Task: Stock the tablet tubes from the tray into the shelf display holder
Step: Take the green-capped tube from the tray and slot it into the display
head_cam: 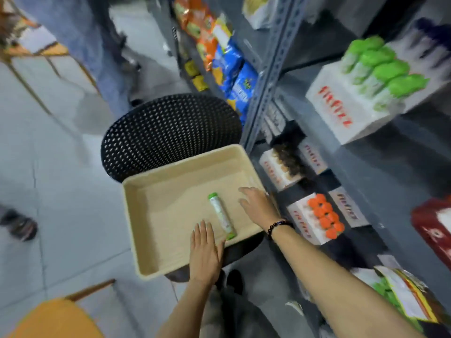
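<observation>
Between both hands' spread, empty fingers (244, 191), one tablet tube (222, 216), flat on tray (156, 242)

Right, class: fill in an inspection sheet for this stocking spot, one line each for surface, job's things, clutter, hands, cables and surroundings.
Surface: beige tray resting on a black perforated stool.
Job's things: one green-capped tablet tube lying flat in the tray; white display holder on the shelf with green-capped tubes standing in it.
Clutter: nothing seen in the tray besides the tube.
Hands: left hand flat on the tray's near edge, empty; right hand, beaded bracelet at the wrist, open over the tray's right side, fingers spread, holding nothing.
Cables: nothing seen.
Surroundings: grey metal shelving with snack bags; orange-capped tubes in a lower holder; tiled floor.
</observation>
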